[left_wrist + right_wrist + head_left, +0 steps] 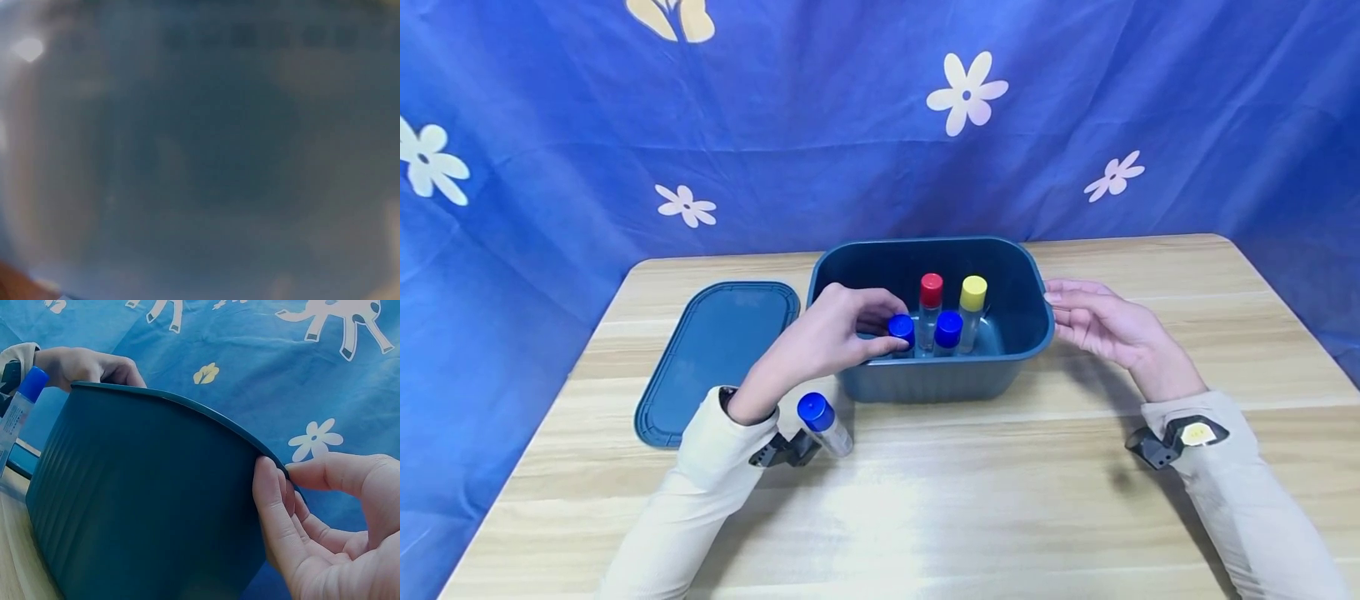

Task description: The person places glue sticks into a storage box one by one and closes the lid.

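My left hand [842, 327] reaches over the near left rim of a dark teal plastic bin [925, 382]. Its thumb and fingers pinch the blue cap of a small bottle [901, 328] inside. Next to that bottle stand a red-capped bottle [931, 292], a yellow-capped bottle [973, 295] and another blue-capped bottle [948, 327], all clear-bodied. My right hand [1101, 321] pinches the bin's right rim between thumb and fingers, as the right wrist view confirms. The left wrist view is only a blurred dark surface.
One more blue-capped bottle [826, 423] stands on the wooden table [970, 500], close to my left wrist. A flat teal lid [718, 350] lies left of the bin. Behind the table hangs a blue cloth [820, 125] with white flowers.
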The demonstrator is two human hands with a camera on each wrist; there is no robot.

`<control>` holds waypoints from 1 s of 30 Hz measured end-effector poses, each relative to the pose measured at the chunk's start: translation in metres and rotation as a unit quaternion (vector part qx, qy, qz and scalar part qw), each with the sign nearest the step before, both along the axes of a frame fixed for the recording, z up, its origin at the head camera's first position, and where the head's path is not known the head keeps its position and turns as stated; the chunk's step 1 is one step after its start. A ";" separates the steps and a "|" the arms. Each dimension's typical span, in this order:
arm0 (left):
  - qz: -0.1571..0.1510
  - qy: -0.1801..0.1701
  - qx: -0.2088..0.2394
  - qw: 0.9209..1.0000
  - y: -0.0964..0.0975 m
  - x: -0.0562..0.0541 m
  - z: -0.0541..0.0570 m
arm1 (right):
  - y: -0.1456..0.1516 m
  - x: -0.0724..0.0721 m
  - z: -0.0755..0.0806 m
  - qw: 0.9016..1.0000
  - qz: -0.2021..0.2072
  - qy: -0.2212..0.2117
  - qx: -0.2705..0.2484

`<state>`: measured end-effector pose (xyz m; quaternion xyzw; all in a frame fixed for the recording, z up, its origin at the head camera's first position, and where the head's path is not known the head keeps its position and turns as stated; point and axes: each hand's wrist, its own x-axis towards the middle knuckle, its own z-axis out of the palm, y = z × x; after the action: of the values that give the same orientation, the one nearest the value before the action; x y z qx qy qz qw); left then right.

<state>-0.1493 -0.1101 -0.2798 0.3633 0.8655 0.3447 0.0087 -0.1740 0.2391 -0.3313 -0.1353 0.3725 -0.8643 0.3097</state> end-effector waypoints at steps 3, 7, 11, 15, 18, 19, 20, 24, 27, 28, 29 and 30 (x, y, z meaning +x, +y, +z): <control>0.000 0.000 -0.002 1.000 0.000 0.000 0.000 | 0.000 -0.001 0.000 1.000 0.005 0.003 0.002; -0.003 -0.003 -0.001 1.000 0.002 -0.001 0.002 | 0.000 -0.001 0.001 1.000 0.004 0.001 0.006; 0.001 -0.010 -0.002 1.000 0.003 -0.002 0.003 | 0.001 -0.001 0.002 1.000 0.002 0.001 0.003; 0.010 -0.013 -0.006 1.000 0.004 -0.002 0.003 | 0.002 0.000 0.002 1.000 0.001 0.001 -0.003; 0.015 -0.012 -0.008 1.000 0.005 -0.003 0.003 | 0.001 0.000 0.003 1.000 0.002 0.001 -0.006; 0.016 -0.011 -0.009 1.000 0.005 -0.003 0.003 | 0.001 0.000 0.003 1.000 0.003 0.002 -0.008; 0.018 -0.009 -0.011 1.000 0.005 -0.003 0.003 | 0.001 0.000 0.003 1.000 0.004 0.002 -0.009; 0.025 -0.002 -0.013 1.000 0.004 -0.002 0.003 | 0.001 -0.001 0.003 1.000 0.007 -0.002 -0.009; 0.026 0.001 -0.011 1.000 0.003 -0.002 0.002 | 0.000 -0.002 0.003 1.000 0.003 -0.004 -0.002; 0.025 0.001 -0.011 1.000 0.002 -0.002 0.002 | 0.000 -0.002 0.003 1.000 0.002 -0.006 0.001; 0.025 0.000 -0.009 1.000 0.002 -0.002 0.002 | -0.001 -0.002 0.003 1.000 0.001 -0.007 0.005; 0.025 0.000 -0.009 1.000 0.002 -0.003 0.002 | -0.001 -0.002 0.003 1.000 0.000 -0.007 0.007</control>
<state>-0.1519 -0.1082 -0.2780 0.3415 0.8772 0.3375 0.0037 -0.1762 0.2382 -0.3286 -0.1270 0.3761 -0.8628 0.3130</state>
